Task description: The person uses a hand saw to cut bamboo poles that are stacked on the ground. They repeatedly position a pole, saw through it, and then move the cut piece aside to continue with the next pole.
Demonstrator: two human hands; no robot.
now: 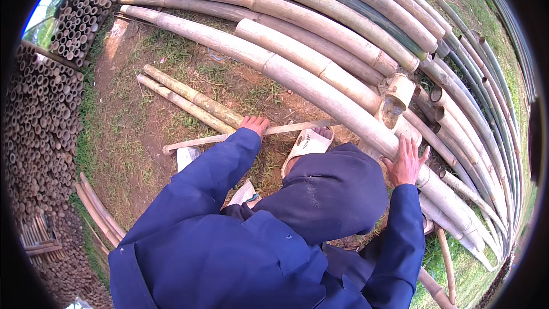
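My left hand (255, 125) is closed around a long-handled knife (291, 127). Its pale wooden handle runs left to a rounded end, and a narrow grey blade-like tip shows at the right, close to a thick bamboo pole (320, 92). Against the same pole rests my right hand (405, 163), fingers spread over its pale surface and thumb apart. Just beyond that hand, a short upright piece of bamboo (400, 91) with a cut-out hollow stands between the poles.
Two short bamboo lengths (191, 98) lie on the grassy dirt at left. Many long poles (343, 23) curve across the back and right. Stacked cut bamboo (43, 114) fills the far left. A sandal (309, 144) on my foot sits below the knife.
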